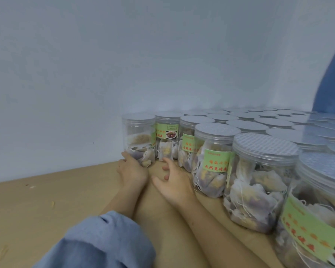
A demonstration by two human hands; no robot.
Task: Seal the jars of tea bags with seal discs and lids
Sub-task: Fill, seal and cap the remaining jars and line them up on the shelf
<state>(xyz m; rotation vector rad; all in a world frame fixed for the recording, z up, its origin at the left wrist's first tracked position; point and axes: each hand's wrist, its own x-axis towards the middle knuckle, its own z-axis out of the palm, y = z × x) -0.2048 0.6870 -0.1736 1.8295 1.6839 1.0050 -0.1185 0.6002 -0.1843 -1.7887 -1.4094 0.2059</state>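
1. Left hand (131,169) lies low on the worktop (46,206), fingers stretched forward and touching the base of the corner jar (138,139); nothing is curled round it, so the hand reads as released
2. Right hand (175,182) rests just beside the left one, palm turned inward, fingers loosely bent, grasping nothing
3. Right fingertips (165,168) sit close to the foot of the second jar (166,136); contact cannot be told
4. A rolled blue sleeve (104,242) covers the left forearm near the viewer; the right forearm is bare
5. The corner jar stands upright just ahead of the left hand, clear plastic, clear lid (138,117) on, tea bags (143,155) heaped in its lower part
6. Beyond and to the right of the right hand a row of like jars runs toward the viewer, each with a green label (217,161) in red characters and a lid on top
7. The nearest big jar (259,182), right of the right forearm, shows a pale patterned disc (265,144) under its clear lid
8. Behind that row, many more lidded jars stand packed close together, only their tops in view
9. A pale wall (85,64) rises right behind the corner jar, ahead of both hands
10. A few small crumbs (52,204) lie on the worktop well to the left of the left forearm
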